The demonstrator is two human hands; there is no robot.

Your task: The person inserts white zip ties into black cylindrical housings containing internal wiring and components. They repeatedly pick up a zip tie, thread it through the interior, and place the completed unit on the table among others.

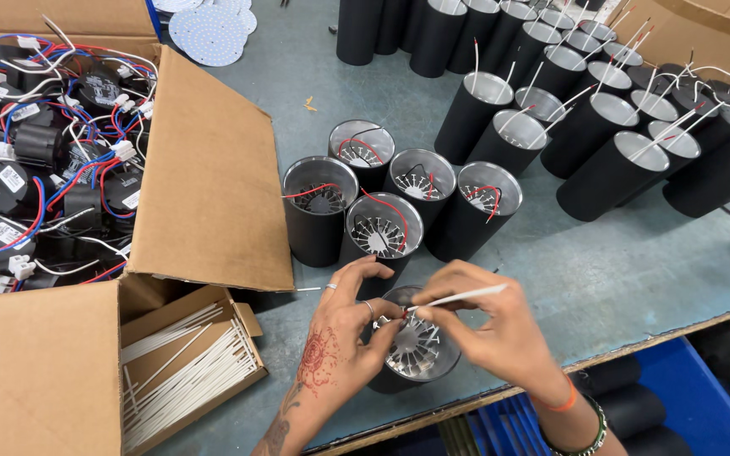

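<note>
- The big cardboard box (213, 177) at the left stands open, its flap folded down on the table, so the black driver units with red, blue and white wires (35, 160) inside are easy to reach.
- The grey table (618, 270) carries many black cylinder housings (601, 127) at the far right; white wires stick out of their tops.
- Five open housings (382, 190) stand together in the middle, just beyond the hands, with red wires inside.
- A small carton of white sleeves (187, 363) lies near left, close to the left hand.
- One housing (416, 350) stands at the near edge, between both hands.
- The left hand (335, 346) is closed around the housing rim, probably to steady it.
- The right hand (500, 329) pinches a white sleeve (466, 295) narrowly above the housing.
</note>
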